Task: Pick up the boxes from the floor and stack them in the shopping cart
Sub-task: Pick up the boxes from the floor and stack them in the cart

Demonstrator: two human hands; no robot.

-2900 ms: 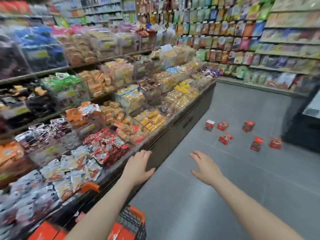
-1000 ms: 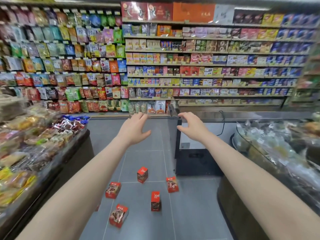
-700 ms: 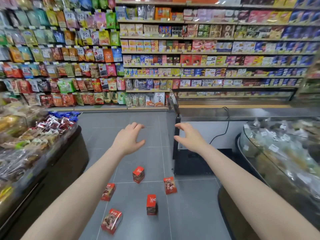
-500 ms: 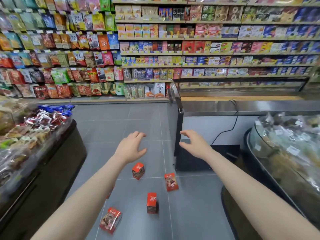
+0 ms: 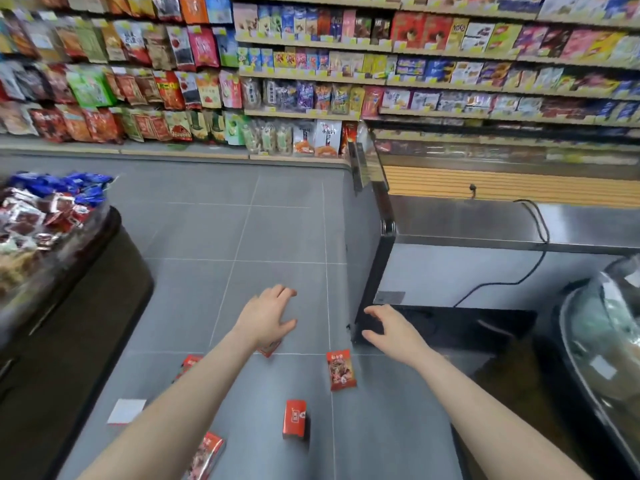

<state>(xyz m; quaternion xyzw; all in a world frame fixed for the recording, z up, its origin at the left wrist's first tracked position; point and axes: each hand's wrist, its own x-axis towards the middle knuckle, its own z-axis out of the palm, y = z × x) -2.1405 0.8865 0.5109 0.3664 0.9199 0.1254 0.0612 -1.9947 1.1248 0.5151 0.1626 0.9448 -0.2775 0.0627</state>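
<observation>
Both hands out over grey matte tile floor (image 5: pixel 284 230), palms down, fingers loose and spread, holding nothing. Left hand (image 5: pixel 268 318), right hand (image 5: pixel 393 329).

5 small red cardboard boxes visible on floor, rectangular, glossy print:
- flat box (image 5: pixel 341 369) just below and between the hands, picture face up, long axis pointing away from the person, slightly tilted.
- upright box (image 5: pixel 294 419) nearer the person, standing on end, long axis vertical.
- low box (image 5: pixel 206 457) beside left forearm, lying flat, partly cut off.
- hidden box (image 5: pixel 269 348) mostly under left hand, orientation unclear.
- edge box (image 5: pixel 188 364) left of left forearm, partly hidden.

White flat card (image 5: pixel 126 410) further left. Steel-topped counter (image 5: pixel 485 223) beyond right hand.
</observation>
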